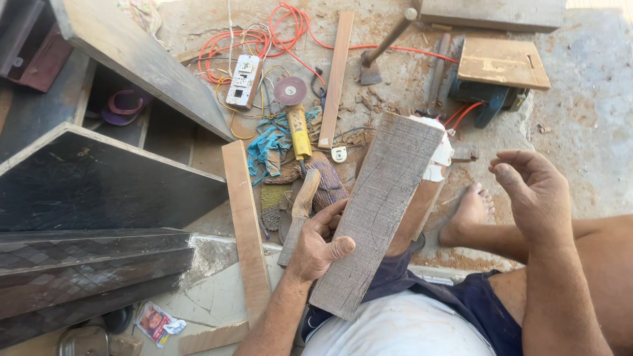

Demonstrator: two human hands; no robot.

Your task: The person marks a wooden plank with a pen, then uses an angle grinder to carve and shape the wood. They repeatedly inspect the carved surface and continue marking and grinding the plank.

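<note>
Cluttered concrete floor [593, 112] all round: tangled orange power cable [264, 36], white rectangular socket board [242, 80], yellow-bodied angle grinder with a maroon disc [295, 118], teal crumpled rag [269, 146], long narrow pale wood strip [335, 79], hammer-like tool with a wooden handle [386, 46], flat square plywood plate on a dark machine [502, 62]. Dark slanted wooden panels [99, 178] fill the left side, a purple sandal [123, 105] between them. Another long light wood batten [246, 231] leans just left of the left hand. Small metal bowl-like thing at the bottom left edge, contents not readable, may be a lid. The grey weathered rectangular wooden plank [379, 211] sits tilted across the person's lap and knee, top end up toward the floor clutter, hiding part of a white object [438, 155] behind it; rough sawn grain, cross marks, edges straight. Left hand [320, 240] clamps the plank's left edge, thumb pressed on the face, fingers wrapped behind. Right hand [534, 188] is raised right of the plank, well apart from it, holding nothing, fingers loosely curled with fingertips drawn near the thumb. Bare foot [469, 211] rests on the floor between plank and right hand.
</note>
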